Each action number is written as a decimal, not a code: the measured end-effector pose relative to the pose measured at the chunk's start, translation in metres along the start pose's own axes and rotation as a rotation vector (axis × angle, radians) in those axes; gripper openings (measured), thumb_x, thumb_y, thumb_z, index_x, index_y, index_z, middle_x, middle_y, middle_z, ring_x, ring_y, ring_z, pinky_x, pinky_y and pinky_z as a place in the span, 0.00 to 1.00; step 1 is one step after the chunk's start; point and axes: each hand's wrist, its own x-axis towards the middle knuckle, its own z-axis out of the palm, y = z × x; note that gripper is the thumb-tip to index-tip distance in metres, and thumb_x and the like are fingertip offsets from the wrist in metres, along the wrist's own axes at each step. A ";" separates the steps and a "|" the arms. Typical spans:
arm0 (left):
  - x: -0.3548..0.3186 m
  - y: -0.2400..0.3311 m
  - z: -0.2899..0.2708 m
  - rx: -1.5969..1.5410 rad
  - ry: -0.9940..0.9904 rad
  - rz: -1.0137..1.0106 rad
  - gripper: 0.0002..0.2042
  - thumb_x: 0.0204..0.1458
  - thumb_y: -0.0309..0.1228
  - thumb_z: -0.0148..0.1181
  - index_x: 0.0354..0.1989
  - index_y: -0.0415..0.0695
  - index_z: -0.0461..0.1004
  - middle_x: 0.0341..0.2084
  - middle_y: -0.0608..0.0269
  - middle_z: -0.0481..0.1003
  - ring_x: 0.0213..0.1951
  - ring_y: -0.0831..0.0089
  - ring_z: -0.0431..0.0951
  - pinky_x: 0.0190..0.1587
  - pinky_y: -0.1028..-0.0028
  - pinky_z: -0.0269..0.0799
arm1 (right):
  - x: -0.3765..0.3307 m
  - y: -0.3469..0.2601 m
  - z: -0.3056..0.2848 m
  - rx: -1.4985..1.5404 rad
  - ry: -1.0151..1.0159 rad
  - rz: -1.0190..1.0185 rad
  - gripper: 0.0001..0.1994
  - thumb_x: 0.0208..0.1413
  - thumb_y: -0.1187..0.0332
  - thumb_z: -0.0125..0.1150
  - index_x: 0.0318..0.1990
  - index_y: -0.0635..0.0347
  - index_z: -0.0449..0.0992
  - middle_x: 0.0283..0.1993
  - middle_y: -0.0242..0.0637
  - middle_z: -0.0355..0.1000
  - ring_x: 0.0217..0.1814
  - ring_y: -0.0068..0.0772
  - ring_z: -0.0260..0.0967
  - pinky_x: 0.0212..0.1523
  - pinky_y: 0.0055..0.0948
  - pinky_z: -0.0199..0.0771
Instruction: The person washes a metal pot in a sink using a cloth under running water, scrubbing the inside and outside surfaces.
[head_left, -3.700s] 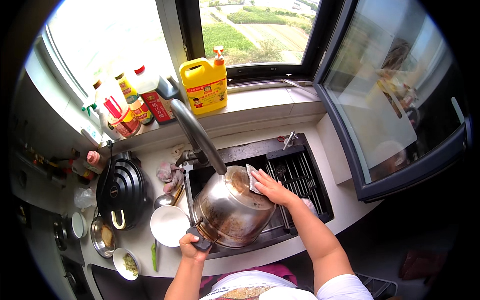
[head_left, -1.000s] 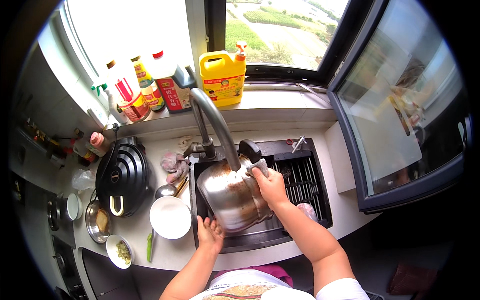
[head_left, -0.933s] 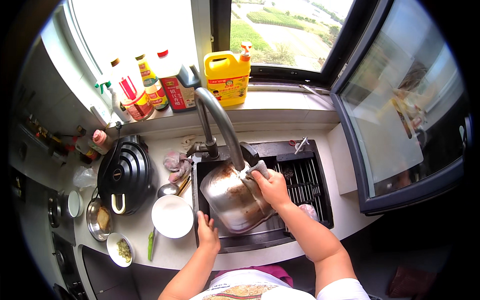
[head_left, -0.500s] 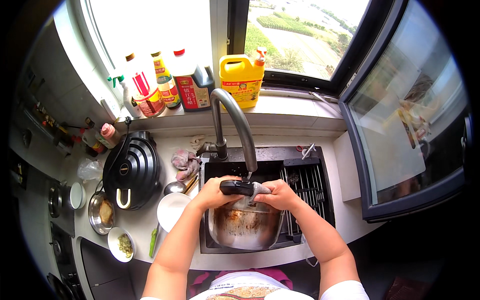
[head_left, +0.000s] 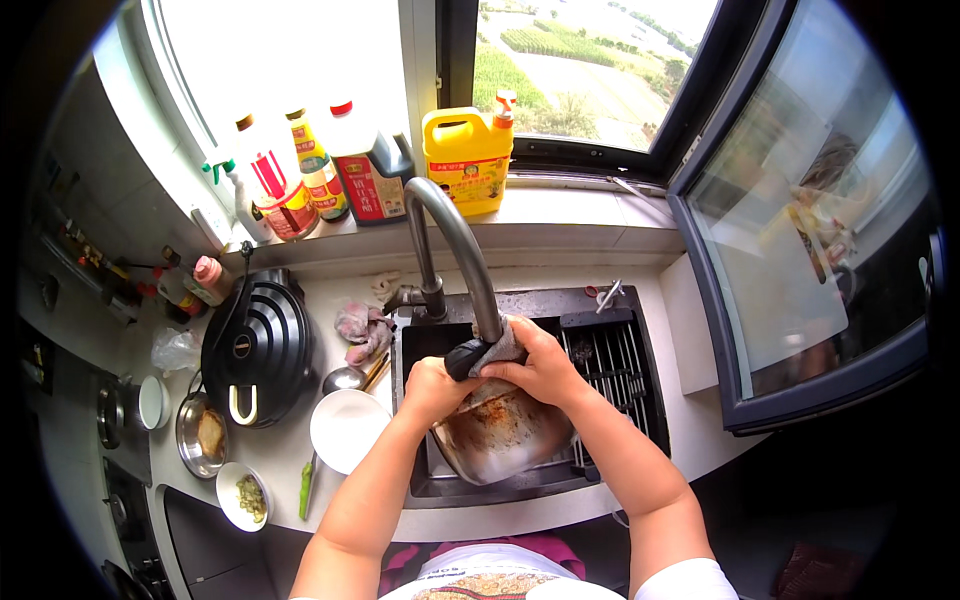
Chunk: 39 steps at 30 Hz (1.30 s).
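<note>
A metal pot (head_left: 498,432) with brown burnt stains on its outer side is tipped over the dark sink (head_left: 440,487), its stained side toward me. My left hand (head_left: 432,388) is closed on the pot at its black handle (head_left: 465,358). Pressed against that handle is a grey cloth (head_left: 504,350), which my right hand (head_left: 542,362) grips with thumb and fingers. Directly above both hands ends the spout of the curved metal faucet (head_left: 468,235). The inside of the pot is hidden from me.
Left of the sink are a white plate (head_left: 350,430), a ladle (head_left: 344,379), a crumpled rag (head_left: 362,328), a green-handled knife (head_left: 306,490) and a black electric pan (head_left: 262,345). A black rack (head_left: 612,370) covers the sink's right side. Bottles and a yellow jug (head_left: 467,165) line the sill.
The pot has tilted and swung slightly right. My right hand and the cloth have moved up round the handle; my left hand has turned and shifted lower.
</note>
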 end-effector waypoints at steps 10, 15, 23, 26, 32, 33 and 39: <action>0.000 -0.020 0.025 0.438 0.040 -0.077 0.14 0.40 0.48 0.64 0.29 0.52 0.81 0.26 0.57 0.78 0.34 0.57 0.78 0.36 0.64 0.73 | 0.014 0.004 -0.006 -0.394 -0.334 -0.242 0.23 0.36 0.58 0.70 0.43 0.54 0.76 0.38 0.36 0.71 0.41 0.41 0.68 0.41 0.36 0.71; -0.002 -0.016 0.027 0.460 -0.001 -0.054 0.16 0.40 0.53 0.65 0.32 0.57 0.81 0.25 0.62 0.78 0.32 0.59 0.79 0.35 0.64 0.73 | 0.016 0.024 -0.013 -0.005 -0.521 -0.057 0.24 0.39 0.73 0.68 0.49 0.57 0.75 0.39 0.41 0.73 0.42 0.42 0.71 0.44 0.35 0.71; -0.016 -0.042 0.016 0.584 0.009 -0.102 0.13 0.39 0.46 0.64 0.29 0.51 0.79 0.26 0.58 0.78 0.32 0.57 0.78 0.34 0.63 0.73 | -0.006 -0.003 0.027 -0.358 -0.157 -0.274 0.22 0.35 0.68 0.67 0.44 0.54 0.77 0.38 0.35 0.72 0.43 0.39 0.69 0.43 0.35 0.72; -0.017 -0.065 0.020 0.586 0.054 -0.025 0.12 0.41 0.42 0.61 0.29 0.47 0.77 0.29 0.56 0.78 0.34 0.57 0.79 0.35 0.63 0.73 | -0.007 -0.026 0.041 -0.454 0.021 -0.427 0.22 0.38 0.72 0.59 0.47 0.56 0.75 0.32 0.34 0.70 0.36 0.34 0.70 0.33 0.29 0.73; -0.018 -0.025 0.013 0.433 0.055 -0.245 0.20 0.38 0.55 0.64 0.24 0.49 0.79 0.21 0.58 0.78 0.29 0.57 0.78 0.31 0.64 0.73 | 0.005 -0.054 0.010 -0.515 0.050 -0.192 0.33 0.34 0.78 0.58 0.57 0.52 0.70 0.23 0.34 0.70 0.24 0.34 0.70 0.26 0.32 0.72; -0.018 -0.021 0.013 0.412 0.048 -0.238 0.21 0.39 0.56 0.63 0.24 0.49 0.80 0.21 0.58 0.78 0.28 0.58 0.78 0.31 0.65 0.72 | 0.004 -0.051 0.007 -0.524 0.046 -0.166 0.33 0.35 0.78 0.58 0.57 0.51 0.70 0.25 0.35 0.71 0.25 0.35 0.70 0.27 0.32 0.72; -0.010 -0.028 0.020 0.358 0.017 -0.229 0.21 0.38 0.56 0.64 0.26 0.50 0.80 0.22 0.59 0.78 0.28 0.59 0.79 0.31 0.66 0.72 | 0.000 -0.034 -0.001 -0.462 0.015 -0.244 0.28 0.37 0.74 0.61 0.53 0.51 0.72 0.29 0.33 0.72 0.31 0.34 0.71 0.31 0.31 0.73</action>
